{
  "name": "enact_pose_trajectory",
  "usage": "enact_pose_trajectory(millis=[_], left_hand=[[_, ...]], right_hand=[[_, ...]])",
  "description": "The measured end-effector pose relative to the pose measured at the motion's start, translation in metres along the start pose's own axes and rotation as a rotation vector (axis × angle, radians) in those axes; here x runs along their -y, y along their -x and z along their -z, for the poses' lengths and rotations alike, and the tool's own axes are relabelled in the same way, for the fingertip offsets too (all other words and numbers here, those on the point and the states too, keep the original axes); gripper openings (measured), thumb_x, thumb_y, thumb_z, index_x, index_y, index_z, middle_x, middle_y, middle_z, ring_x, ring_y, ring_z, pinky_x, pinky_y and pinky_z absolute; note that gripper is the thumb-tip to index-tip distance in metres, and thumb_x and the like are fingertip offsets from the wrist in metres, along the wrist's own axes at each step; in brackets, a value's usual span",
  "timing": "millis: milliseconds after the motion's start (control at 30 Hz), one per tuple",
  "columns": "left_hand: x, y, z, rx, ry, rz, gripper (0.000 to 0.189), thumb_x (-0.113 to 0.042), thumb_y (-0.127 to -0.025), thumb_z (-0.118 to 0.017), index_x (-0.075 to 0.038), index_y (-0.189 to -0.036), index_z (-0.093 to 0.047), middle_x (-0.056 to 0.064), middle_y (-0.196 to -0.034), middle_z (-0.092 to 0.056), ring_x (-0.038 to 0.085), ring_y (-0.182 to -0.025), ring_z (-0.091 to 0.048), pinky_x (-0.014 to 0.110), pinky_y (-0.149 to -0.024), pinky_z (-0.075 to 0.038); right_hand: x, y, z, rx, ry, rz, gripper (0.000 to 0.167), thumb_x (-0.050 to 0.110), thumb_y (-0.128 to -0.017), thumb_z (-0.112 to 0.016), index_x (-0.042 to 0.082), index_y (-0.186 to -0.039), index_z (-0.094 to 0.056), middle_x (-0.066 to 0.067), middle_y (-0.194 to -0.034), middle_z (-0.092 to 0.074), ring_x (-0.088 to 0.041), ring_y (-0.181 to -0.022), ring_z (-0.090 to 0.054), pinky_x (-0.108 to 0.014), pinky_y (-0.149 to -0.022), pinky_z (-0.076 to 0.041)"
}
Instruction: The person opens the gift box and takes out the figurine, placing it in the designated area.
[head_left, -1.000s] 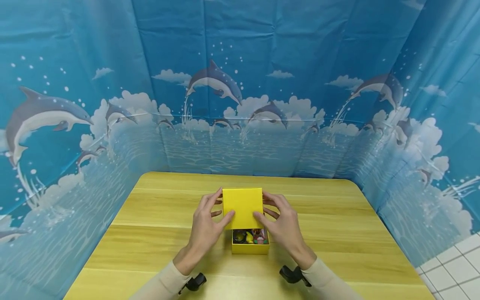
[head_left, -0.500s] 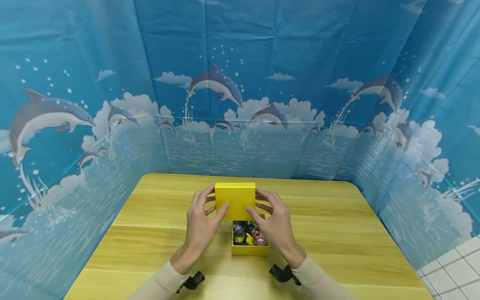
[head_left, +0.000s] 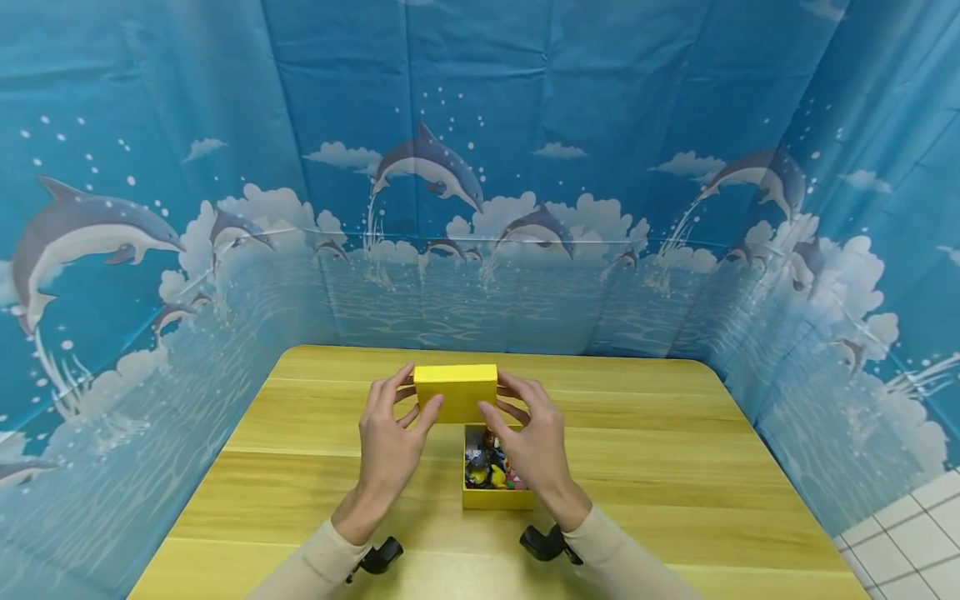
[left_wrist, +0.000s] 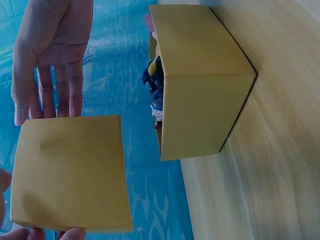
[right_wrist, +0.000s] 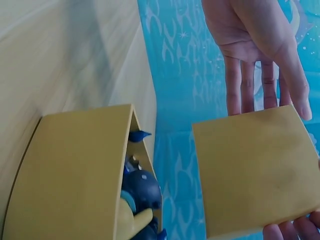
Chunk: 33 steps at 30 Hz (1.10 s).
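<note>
Yellow lid (head_left: 455,396) shifts left, pinched between left hand (head_left: 392,446) and right hand (head_left: 536,446), fingers (right_wrist: 247,87) part-spread.
Right hand obscures some toys (head_left: 498,477).

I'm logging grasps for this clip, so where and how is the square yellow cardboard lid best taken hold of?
Probably by its left and right edges, coming in from both sides, with thumbs on the broad face. The lid shows straight opposite edges, no visible handle, and hangs tilted in the air, so two-sided support should steady it. The left hand and right hand hold it so.
</note>
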<state>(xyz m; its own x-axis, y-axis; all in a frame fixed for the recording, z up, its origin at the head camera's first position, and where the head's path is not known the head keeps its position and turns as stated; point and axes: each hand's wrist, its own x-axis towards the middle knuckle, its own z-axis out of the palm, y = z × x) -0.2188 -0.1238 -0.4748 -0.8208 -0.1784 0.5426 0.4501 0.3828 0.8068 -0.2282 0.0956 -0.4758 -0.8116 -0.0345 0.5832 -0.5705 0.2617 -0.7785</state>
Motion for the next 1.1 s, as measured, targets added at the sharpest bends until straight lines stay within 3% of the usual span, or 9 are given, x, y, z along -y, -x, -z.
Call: enact_pose_trajectory(millis=[300, 467, 733, 1100], left_hand=[[0.004, -0.002, 0.003, -0.059, 0.026, -0.019, 0.046, -0.018, -0.105, -0.091, -0.005, -0.146, -0.075, 0.018, -0.136, -0.071, 0.042, -0.129, -0.079, 0.041, -0.093, -0.072], [0.007, -0.001, 0.005, -0.084, 0.031, -0.040, 0.039, -0.015, -0.104, -0.091, -0.007, -0.141, -0.078, 0.017, -0.133, -0.074, 0.042, -0.128, -0.082, 0.044, -0.093, -0.072], [0.011, 0.001, 0.017, -0.068, 0.026, -0.044, 0.041, -0.012, -0.099, -0.096, -0.003, -0.136, -0.081, 0.017, -0.130, -0.077, 0.040, -0.123, -0.085, 0.040, -0.098, -0.069], [0.025, 0.002, 0.037, -0.070, -0.004, -0.018, 0.041, -0.006, -0.090, -0.102, -0.003, -0.127, -0.085, 0.013, -0.124, -0.083, 0.036, -0.118, -0.087, 0.039, -0.096, -0.069]], right_hand=[[0.001, 0.000, -0.006, -0.042, -0.053, -0.075, 0.034, 0.014, -0.111, -0.083, 0.003, -0.142, -0.077, -0.016, -0.134, -0.075, -0.034, -0.131, -0.076, -0.030, -0.105, -0.068], [0.001, 0.000, -0.009, -0.054, -0.073, -0.078, 0.025, 0.013, -0.109, -0.085, 0.003, -0.132, -0.079, -0.015, -0.129, -0.076, -0.034, -0.125, -0.079, -0.031, -0.102, -0.070], [-0.002, 0.000, -0.016, -0.050, -0.107, -0.110, 0.022, 0.012, -0.106, -0.088, 0.007, -0.127, -0.083, -0.014, -0.130, -0.079, -0.034, -0.126, -0.081, -0.038, -0.103, -0.070], [-0.009, 0.006, -0.032, -0.031, -0.063, -0.139, 0.029, 0.016, -0.103, -0.093, 0.005, -0.129, -0.087, -0.011, -0.121, -0.086, -0.031, -0.109, -0.088, -0.037, -0.096, -0.072]])
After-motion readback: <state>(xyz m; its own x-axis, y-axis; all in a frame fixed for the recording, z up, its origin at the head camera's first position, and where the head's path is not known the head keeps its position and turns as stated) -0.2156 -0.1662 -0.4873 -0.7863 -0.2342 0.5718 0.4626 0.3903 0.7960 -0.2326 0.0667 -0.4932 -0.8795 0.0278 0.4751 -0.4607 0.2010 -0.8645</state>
